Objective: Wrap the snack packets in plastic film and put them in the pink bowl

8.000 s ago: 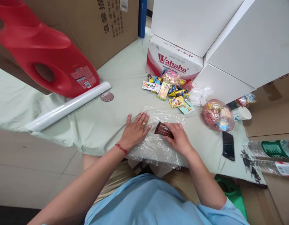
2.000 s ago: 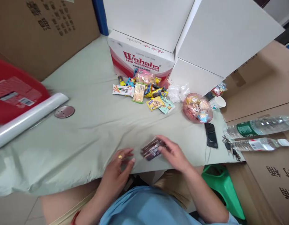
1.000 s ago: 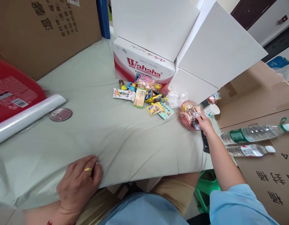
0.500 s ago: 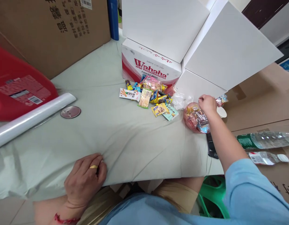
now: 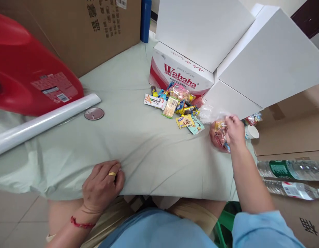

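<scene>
A bowl [image 5: 213,138] is sitting on the desk [image 5: 159,153], packets [image 5: 220,136] lying inside. The right hand [image 5: 235,130] is hanging over its right side. Just right of the bowl a cup [image 5: 251,132] is sitting; two bottles [image 5: 295,169] are sitting farther right, nearer the person. Just behind and left of the bowl a bag [image 5: 206,114] is lying, snacks [image 5: 170,106] farther left, while a carton [image 5: 181,73] is standing farther back. Far left of the bowl a disc [image 5: 94,113], a roll [image 5: 48,124] and a jug [image 5: 27,69] are sitting. The left hand [image 5: 102,185] is resting left of the bowl, nearer the person.
</scene>
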Demonstrator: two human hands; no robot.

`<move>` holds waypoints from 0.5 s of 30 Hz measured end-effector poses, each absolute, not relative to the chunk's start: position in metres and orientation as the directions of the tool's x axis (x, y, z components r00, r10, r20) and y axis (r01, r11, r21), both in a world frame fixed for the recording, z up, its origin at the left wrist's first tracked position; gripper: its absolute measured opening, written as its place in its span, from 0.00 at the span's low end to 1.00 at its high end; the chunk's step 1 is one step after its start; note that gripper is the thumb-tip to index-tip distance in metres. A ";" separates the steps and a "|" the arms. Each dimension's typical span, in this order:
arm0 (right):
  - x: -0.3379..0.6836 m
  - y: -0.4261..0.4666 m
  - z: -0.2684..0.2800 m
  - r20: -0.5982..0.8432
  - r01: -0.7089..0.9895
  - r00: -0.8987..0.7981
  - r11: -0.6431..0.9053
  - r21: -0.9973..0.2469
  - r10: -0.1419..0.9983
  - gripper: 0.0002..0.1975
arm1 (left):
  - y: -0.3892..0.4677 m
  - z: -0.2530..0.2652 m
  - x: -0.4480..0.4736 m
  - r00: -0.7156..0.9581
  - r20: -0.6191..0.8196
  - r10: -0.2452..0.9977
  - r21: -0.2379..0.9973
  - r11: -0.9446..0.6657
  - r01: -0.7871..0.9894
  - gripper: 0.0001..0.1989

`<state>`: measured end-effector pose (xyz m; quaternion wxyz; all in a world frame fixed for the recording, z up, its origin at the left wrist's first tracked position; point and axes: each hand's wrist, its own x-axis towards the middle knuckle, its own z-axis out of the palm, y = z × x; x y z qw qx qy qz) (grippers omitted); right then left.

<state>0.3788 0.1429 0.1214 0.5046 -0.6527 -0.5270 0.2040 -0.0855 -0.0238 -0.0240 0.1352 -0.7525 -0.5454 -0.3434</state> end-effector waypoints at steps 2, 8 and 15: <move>0.351 0.081 0.103 0.064 0.291 0.275 -0.020 -0.956 0.959 0.21 | -0.024 -0.024 -0.085 0.121 0.634 0.764 0.240 -0.343 0.908 0.08; 0.282 -0.054 0.040 -0.314 0.064 0.235 -0.337 -0.939 0.920 0.24 | -0.030 0.004 -0.067 -0.181 0.178 0.967 0.805 -0.037 0.592 0.09; 0.255 -0.066 0.022 -0.360 -0.038 0.163 -0.359 -0.933 0.919 0.23 | -0.050 0.034 0.016 0.390 -0.348 0.853 0.920 0.391 -0.033 0.21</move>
